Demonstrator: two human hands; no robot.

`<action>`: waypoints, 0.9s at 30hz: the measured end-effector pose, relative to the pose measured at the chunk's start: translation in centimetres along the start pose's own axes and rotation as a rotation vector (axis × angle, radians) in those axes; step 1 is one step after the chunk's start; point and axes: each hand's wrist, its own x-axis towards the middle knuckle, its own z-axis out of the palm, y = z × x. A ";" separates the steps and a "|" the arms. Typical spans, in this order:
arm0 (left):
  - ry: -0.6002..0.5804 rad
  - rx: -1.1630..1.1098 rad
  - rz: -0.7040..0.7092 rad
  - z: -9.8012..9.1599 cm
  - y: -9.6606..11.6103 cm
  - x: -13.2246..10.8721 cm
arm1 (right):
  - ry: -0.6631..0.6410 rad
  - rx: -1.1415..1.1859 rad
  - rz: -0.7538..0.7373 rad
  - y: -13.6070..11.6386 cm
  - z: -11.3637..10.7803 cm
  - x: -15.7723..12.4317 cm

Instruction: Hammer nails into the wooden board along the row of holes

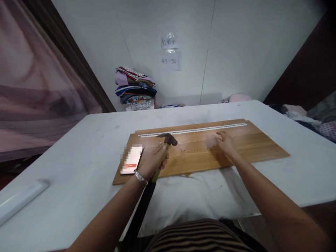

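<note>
My left hand [154,161], with a bracelet at the wrist, is wrapped round the handle of a claw hammer [171,140]. The dark hammer head points up and away from me, above a wooden board [236,154]. A few small nails [159,142] lie on the board just beyond that hand. Over the board's right half is my right hand [225,143], its thumb and fingertips drawn together. Whatever may be between them is too small to make out. To its left, a row of small dark marks or nail heads [194,150] runs along the wood.
A phone [132,159] with a lit screen lies on the board's left end. Two white strips with markings [194,130] run along its far edge. The white table [78,150] carries folded clothes [136,89] at the back and a white bar [23,199] at left.
</note>
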 end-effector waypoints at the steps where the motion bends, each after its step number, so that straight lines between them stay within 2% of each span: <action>1: -0.001 -0.011 -0.043 0.2 -0.5 -0.4 | 0.021 -0.088 0.017 1.4 -0.5 0.6; 4: -0.009 -0.004 -0.129 0.9 -1.1 -0.8 | 0.002 -0.297 0.079 4.1 -1.3 2.0; 8: -0.005 0.048 -0.159 1.6 -0.6 -0.6 | -0.016 -0.408 0.097 5.6 -0.8 3.2; 15: -0.028 0.175 -0.182 2.5 -0.6 0.1 | -0.060 -0.482 0.123 6.8 1.3 2.6; 27: 0.005 0.239 -0.220 2.7 -1.4 1.0 | -0.056 -0.447 0.081 7.9 1.1 2.3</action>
